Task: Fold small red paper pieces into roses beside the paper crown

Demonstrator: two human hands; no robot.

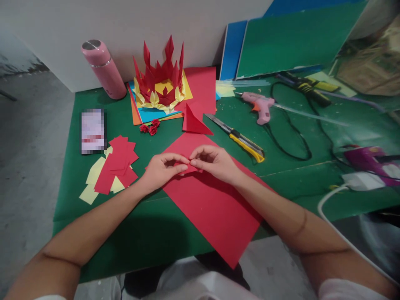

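My left hand (162, 170) and my right hand (215, 163) meet over a large red paper sheet (215, 208). Between their fingertips they pinch a small piece of red paper (191, 169), partly hidden by the fingers. Both hands are closed on it, thumbs and forefingers almost touching. Just beyond them lies a folded red paper triangle (196, 121). To the left of my left hand is a loose pile of red and pale yellow paper pieces (115, 166). A yellow utility knife (242, 141), blade out, rests beyond my right hand.
A red and yellow folded-paper crown (162, 83) stands on coloured sheets (146, 116), near small red paper roses (151, 127). Around them are a pink flask (108, 73), a blurred-out phone (93, 131), a pink glue gun (259, 104) with its cord, and a white plug (362, 181).
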